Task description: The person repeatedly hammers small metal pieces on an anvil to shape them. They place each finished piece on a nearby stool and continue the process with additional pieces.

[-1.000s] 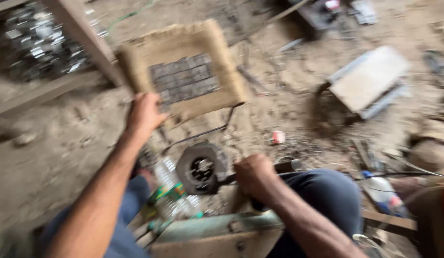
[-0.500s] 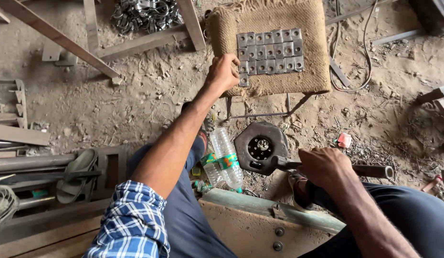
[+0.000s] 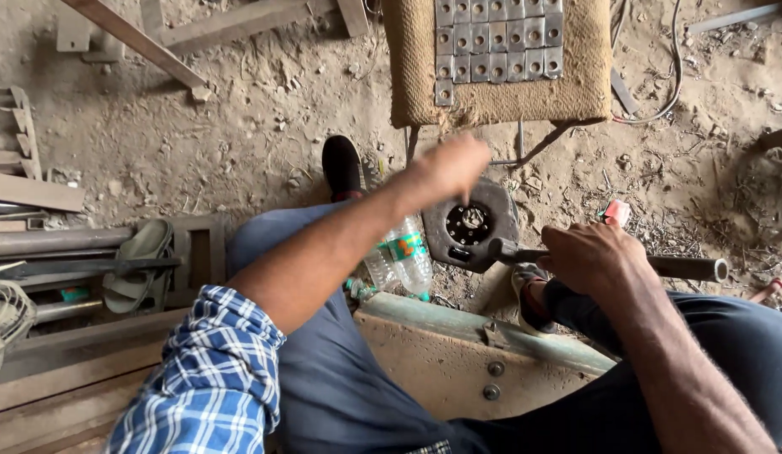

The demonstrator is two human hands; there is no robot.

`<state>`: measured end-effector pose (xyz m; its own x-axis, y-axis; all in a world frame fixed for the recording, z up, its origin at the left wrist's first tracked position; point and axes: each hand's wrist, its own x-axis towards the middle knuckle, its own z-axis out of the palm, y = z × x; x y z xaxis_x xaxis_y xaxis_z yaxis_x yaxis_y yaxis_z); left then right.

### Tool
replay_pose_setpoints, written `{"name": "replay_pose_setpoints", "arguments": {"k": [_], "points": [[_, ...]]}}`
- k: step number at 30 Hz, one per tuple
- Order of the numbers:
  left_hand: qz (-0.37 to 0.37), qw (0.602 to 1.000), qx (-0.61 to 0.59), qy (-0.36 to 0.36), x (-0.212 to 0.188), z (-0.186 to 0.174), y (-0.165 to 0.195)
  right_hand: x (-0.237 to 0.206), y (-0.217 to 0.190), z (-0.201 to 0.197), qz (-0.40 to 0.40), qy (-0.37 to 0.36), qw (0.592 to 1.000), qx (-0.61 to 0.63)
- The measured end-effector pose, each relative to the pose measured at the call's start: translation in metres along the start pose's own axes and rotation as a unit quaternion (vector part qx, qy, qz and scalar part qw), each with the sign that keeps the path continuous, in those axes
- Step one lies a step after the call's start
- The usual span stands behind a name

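Observation:
My left hand point(image 3: 448, 171), blurred by motion, hovers just above the round dark die plate point(image 3: 469, 225) of a hand press; whether its closed fingers pinch a small part I cannot tell. My right hand point(image 3: 591, 256) is wrapped around the press's dark lever handle point(image 3: 689, 268), which runs out to the right. Farther away, a burlap-covered stool point(image 3: 492, 97) carries several square metal plates point(image 3: 496, 38) with holes, laid in rows.
A clear plastic bottle point(image 3: 406, 256) lies left of the press, above a worn green-edged bench point(image 3: 458, 353). My black shoe point(image 3: 343, 166) rests on the dirt floor. Metal bars, a sandal point(image 3: 139, 265) and wood scraps lie at left. A small red piece point(image 3: 616, 210) sits by the handle.
My left hand has drawn back from the plates on the stool to just over the press die. My right hand stays on the lever. The view has tilted and shifted right.

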<state>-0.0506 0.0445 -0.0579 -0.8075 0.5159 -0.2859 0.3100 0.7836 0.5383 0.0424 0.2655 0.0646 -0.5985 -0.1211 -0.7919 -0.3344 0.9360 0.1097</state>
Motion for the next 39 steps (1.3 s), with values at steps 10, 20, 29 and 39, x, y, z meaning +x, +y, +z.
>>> {"name": "replay_pose_setpoints", "arguments": {"k": [10, 20, 29, 39], "points": [[0.153, 0.976, 0.12, 0.101, -0.011, 0.147, 0.021, 0.008, 0.001, 0.007, -0.007, -0.016, 1.0, -0.013], [0.163, 0.968, 0.082, 0.171, -0.054, 0.1, 0.051, 0.009, 0.013, 0.014, -0.061, 0.079, 0.995, 0.002], [0.03, 0.982, 0.159, -0.097, -0.036, 0.093, 0.07, 0.03, 0.022, 0.038, -0.053, 0.093, 0.994, 0.025], [0.107, 0.989, 0.105, -0.015, -0.034, 0.105, 0.051, 0.03, 0.02, 0.04, -0.045, 0.062, 0.997, 0.003]]}}
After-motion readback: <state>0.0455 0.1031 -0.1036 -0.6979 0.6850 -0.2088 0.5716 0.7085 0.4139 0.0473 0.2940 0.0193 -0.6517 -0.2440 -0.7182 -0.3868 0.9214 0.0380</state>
